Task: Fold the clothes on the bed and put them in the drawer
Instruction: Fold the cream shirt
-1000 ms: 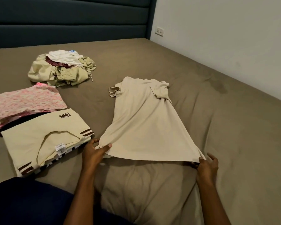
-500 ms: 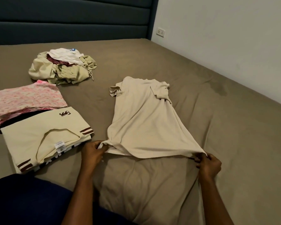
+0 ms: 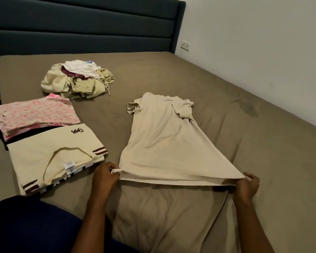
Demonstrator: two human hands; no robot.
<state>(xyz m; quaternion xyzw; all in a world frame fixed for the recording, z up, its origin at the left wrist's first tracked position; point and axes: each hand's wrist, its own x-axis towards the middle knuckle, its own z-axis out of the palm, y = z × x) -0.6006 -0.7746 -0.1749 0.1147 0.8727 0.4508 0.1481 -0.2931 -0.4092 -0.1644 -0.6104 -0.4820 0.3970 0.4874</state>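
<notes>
We see the beige shirt spread over the middle of the bed, its collar end pointing toward the upper middle of the frame and its hem stretched across the lower middle, lifted a little off the sheet. The left hand sits at the lower centre-left, fingers curled, pinching the left corner of the hem. The right hand sits at the lower right, thumb and fingers closed on the right corner, so the hem runs taut between the two hands.

We find no drawer or other container in view; the only holding surface is the bed, covered with a brown-grey sheet that wrinkles below the hem.

The shirt is plain, pale beige, short-sleeved; both sleeves are folded in near the top, and the body widens from the shoulders toward the hem, which shows a doubled edge.

At the left of the frame lies a folded cream shirt with dark brown stripes, a small dark logo and a white label. Just above it, a folded pink patterned garment rests on something dark. In the upper left, an unfolded pile of clothes holds olive, white and maroon pieces. A dark headboard spans the top, with a wall socket at the upper right.
</notes>
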